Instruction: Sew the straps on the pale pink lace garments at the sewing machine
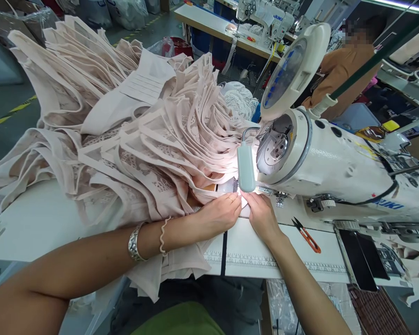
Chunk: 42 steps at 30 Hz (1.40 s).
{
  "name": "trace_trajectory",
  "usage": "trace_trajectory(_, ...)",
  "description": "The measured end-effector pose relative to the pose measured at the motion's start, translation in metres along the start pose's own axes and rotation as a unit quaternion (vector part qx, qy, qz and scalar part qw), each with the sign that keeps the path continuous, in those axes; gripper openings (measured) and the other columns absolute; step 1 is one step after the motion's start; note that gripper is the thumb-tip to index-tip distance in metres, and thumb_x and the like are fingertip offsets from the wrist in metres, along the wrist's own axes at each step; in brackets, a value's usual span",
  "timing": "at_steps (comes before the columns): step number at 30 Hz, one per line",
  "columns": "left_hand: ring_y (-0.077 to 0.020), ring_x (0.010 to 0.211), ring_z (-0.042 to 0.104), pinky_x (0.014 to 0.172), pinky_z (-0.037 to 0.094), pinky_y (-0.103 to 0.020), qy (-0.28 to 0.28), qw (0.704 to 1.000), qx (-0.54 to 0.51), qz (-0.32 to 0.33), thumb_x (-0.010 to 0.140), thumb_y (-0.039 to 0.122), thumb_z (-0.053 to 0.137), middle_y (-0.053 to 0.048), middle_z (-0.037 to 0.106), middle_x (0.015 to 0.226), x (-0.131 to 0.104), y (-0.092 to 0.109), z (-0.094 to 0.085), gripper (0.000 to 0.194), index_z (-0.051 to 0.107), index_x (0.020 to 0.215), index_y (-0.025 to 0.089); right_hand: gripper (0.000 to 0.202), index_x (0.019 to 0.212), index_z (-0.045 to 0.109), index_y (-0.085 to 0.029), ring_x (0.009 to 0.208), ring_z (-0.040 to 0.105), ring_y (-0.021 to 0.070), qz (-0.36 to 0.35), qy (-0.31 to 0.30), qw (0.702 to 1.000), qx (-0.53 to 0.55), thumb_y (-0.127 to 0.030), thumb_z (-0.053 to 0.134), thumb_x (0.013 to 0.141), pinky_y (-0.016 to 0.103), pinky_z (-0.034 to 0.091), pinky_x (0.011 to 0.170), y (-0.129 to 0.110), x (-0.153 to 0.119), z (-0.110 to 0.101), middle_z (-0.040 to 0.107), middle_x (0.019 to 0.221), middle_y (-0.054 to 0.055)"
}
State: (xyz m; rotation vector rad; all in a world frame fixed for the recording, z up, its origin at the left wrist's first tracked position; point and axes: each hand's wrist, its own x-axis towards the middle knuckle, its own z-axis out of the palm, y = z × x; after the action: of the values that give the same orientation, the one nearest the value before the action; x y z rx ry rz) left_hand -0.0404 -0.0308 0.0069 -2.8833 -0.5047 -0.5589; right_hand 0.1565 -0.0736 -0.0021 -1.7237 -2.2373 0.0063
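Both hands are working right at the needle end of a white sewing machine [335, 158], under the glare of a small clip-on lamp [246, 166]. The left hand [219, 215] is lying palm down on a piece of pale pink fabric [209, 190], its fingers [234, 201] pressed flat and close together on the cloth rather than closed around it. The right hand [261, 215] is sitting just beside it, fingertips nearly touching the left ones, with its fingers stretched forward and flat on the same bright spot; the light is washing out whether they are pinching any cloth. The fabric piece is lying on the white surface [38, 223] directly below the lamp, and it is running back into a tall heap of pink garments [132, 121] that is filling the left half of the surface. A silver bracelet [134, 243] and a thin beaded band [163, 235] are circling the left wrist. Orange-handled thread snips [307, 235] are lying on the surface to the right of the right hand, clear of it, and a printed ruler strip [265, 263] is running along the near edge. A dark phone [365, 256] is resting further right. Beyond the machine, another person in an orange top [349, 70] is sitting at a second workstation.
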Motion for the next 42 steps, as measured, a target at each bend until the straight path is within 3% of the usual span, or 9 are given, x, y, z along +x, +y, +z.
trace_trajectory(9, -0.023, 0.113, 0.064, 0.105, 0.044, -0.037, 0.016, 1.0, 0.022, -0.006, 0.098, 0.002, 0.034, -0.019, 0.068, 0.118, -0.001, 0.001, 0.007, 0.032, 0.06, 0.117, 0.0, 0.06, 0.131, 0.064, -0.025, 0.097, 0.06, 0.0263, 0.021, 0.007, 1.0, 0.002, -0.006, 0.029, 0.086, 0.047, 0.051, 0.093, -0.002, 0.001, 0.001, 0.069, 0.101, 0.009)
trace_trajectory(18, -0.0239, 0.112, 0.063, 0.095, 0.047, -0.036, 0.009, 1.0, 0.007, -0.016, 0.099, 0.004, 0.035, -0.019, 0.066, 0.119, 0.0, -0.003, 0.008, 0.032, 0.057, 0.122, -0.001, 0.053, 0.126, 0.065, -0.028, 0.099, 0.058, 0.0266, 0.028, -0.005, 0.999, -0.02, -0.012, 0.029, 0.091, 0.046, 0.049, 0.092, -0.005, 0.007, -0.003, 0.07, 0.102, 0.008)
trace_trajectory(27, -0.0214, 0.093, 0.063, 0.088, 0.048, -0.035, -0.007, 0.999, -0.007, -0.039, 0.098, 0.001, 0.032, -0.017, 0.066, 0.106, 0.004, -0.004, 0.0, 0.032, 0.059, 0.114, 0.001, 0.051, 0.127, 0.064, -0.029, 0.1, 0.058, 0.0286, 0.041, -0.048, 0.997, -0.035, -0.013, 0.032, 0.091, 0.044, 0.046, 0.088, -0.008, 0.011, -0.008, 0.069, 0.108, 0.011)
trace_trajectory(32, -0.0215, 0.09, 0.062, 0.083, 0.048, -0.035, -0.022, 0.999, -0.012, -0.047, 0.098, 0.0, 0.027, -0.017, 0.066, 0.102, 0.005, -0.005, 0.001, 0.034, 0.059, 0.111, 0.003, 0.052, 0.126, 0.064, -0.029, 0.101, 0.057, 0.0272, 0.031, -0.042, 0.998, -0.023, -0.012, 0.029, 0.092, 0.041, 0.045, 0.088, -0.009, 0.012, -0.01, 0.069, 0.099, 0.008)
trace_trajectory(35, -0.0222, 0.089, 0.062, 0.081, 0.048, -0.037, -0.035, 0.998, -0.02, -0.053, 0.098, 0.0, 0.023, -0.017, 0.066, 0.104, 0.005, -0.006, 0.002, 0.039, 0.058, 0.114, 0.004, 0.051, 0.125, 0.064, -0.027, 0.103, 0.056, 0.0283, 0.039, -0.04, 0.998, -0.015, -0.012, 0.029, 0.091, 0.042, 0.045, 0.088, -0.011, 0.012, -0.011, 0.069, 0.104, 0.01)
trace_trajectory(39, -0.0231, 0.09, 0.061, 0.08, 0.047, -0.037, -0.025, 0.998, -0.005, -0.052, 0.098, 0.001, 0.023, -0.018, 0.066, 0.105, 0.005, -0.005, 0.004, 0.038, 0.059, 0.112, 0.004, 0.05, 0.121, 0.066, -0.026, 0.096, 0.057, 0.0271, 0.052, -0.043, 0.997, -0.022, -0.011, 0.03, 0.089, 0.04, 0.046, 0.084, -0.014, 0.014, -0.012, 0.069, 0.11, 0.01)
trace_trajectory(42, -0.0218, 0.086, 0.06, 0.076, 0.045, -0.035, -0.021, 0.998, 0.011, -0.054, 0.098, 0.001, 0.026, -0.015, 0.065, 0.1, 0.005, -0.004, 0.003, 0.035, 0.058, 0.11, 0.005, 0.049, 0.117, 0.068, -0.025, 0.087, 0.059, 0.0246, 0.049, -0.043, 0.997, -0.028, -0.011, 0.031, 0.088, 0.039, 0.047, 0.08, -0.015, 0.015, -0.01, 0.071, 0.101, 0.009)
